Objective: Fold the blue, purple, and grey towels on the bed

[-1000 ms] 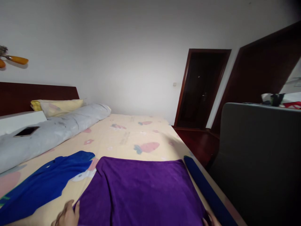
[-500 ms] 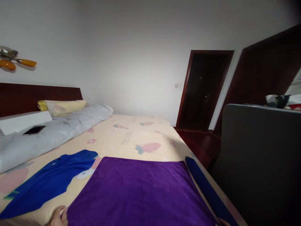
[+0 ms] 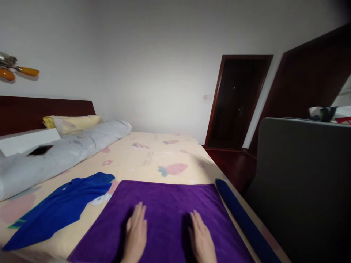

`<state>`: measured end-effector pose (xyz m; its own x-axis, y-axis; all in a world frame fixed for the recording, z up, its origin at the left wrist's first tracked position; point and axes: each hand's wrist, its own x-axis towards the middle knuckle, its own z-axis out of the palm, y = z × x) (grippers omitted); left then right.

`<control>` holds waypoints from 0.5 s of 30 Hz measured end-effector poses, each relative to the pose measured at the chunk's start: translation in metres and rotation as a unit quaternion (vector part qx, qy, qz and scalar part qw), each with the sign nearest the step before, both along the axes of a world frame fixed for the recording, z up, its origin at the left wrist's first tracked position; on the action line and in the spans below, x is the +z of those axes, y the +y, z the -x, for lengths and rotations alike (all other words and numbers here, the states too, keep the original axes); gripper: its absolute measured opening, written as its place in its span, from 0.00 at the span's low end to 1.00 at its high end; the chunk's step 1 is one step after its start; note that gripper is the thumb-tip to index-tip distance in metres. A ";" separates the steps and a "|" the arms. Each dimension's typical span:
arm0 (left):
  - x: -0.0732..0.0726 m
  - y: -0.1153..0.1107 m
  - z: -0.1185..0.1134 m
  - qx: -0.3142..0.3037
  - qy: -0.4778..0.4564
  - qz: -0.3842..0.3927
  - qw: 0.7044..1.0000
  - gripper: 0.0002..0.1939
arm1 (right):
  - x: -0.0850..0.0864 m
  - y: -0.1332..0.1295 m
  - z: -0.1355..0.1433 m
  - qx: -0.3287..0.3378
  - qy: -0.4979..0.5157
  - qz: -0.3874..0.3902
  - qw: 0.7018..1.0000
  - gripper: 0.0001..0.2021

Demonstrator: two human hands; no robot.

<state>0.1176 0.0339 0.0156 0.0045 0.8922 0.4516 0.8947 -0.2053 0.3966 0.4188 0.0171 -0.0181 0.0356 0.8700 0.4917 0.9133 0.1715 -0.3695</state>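
A purple towel (image 3: 164, 204) lies spread flat on the bed, its near edge running out of the picture. Over its middle is my left hand (image 3: 136, 230), fingers stretched out and nothing in it. To the right, my right hand (image 3: 201, 235) is likewise open with straight fingers. Both hands cast shadows on the towel; whether they touch it I cannot tell. Left of the towel lies a crumpled blue cloth (image 3: 63, 206) with a green edge. Along the towel's right side runs a narrow folded blue cloth (image 3: 244, 219).
The bed (image 3: 148, 153) has a cream, fruit-patterned sheet. A long grey roll of bedding (image 3: 82, 148) carries a phone (image 3: 40, 150) and a white box-like object (image 3: 27, 140). A dark grey panel (image 3: 298, 182) stands close to the bed's right side. Behind is a dark door (image 3: 238, 102).
My hands have left the towel's near left and right edges and moved inward over its middle, fingers now extended. The towel lies about the same.
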 end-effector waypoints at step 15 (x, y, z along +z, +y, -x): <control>-0.042 -0.012 0.118 0.210 0.035 0.182 0.960 0.33 | -0.048 -0.030 -0.132 -0.064 -0.148 0.071 0.984 0.24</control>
